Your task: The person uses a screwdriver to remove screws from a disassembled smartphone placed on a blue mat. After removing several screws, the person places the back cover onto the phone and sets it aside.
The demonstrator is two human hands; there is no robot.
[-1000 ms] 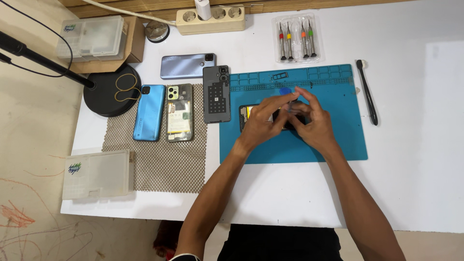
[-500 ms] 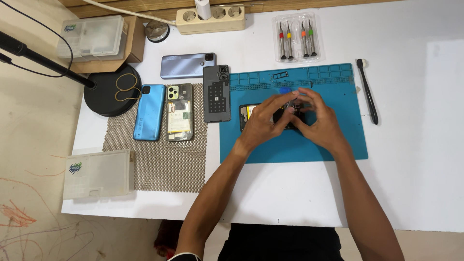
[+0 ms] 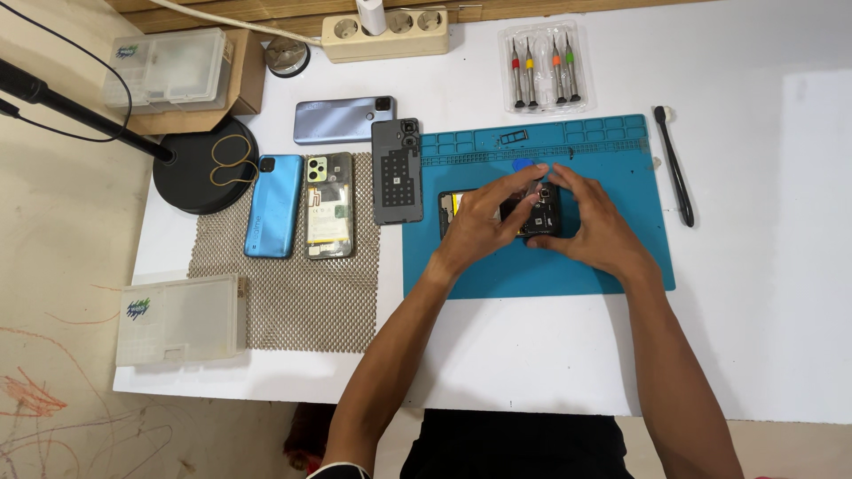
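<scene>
**Opened phone worked on a repair mat**

The opened black smartphone with exposed internals (image 3: 532, 213) lies near the centre of the teal silicone repair mat (image 3: 532, 266). The left hand (image 3: 479, 222) grips it from 9 o'clock, fingertips pinching; the right hand (image 3: 595, 226) clasps it from 3 o'clock. A black rear cover panel (image 3: 396, 171) lies at 9 o'clock.

most of the opened phone (image 3: 538, 215) under both hands, small parts there too tiny to tell

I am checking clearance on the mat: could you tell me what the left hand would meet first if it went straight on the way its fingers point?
Probably the right hand: the left hand points right across the opened phone, fingertips nearly meeting.
</scene>
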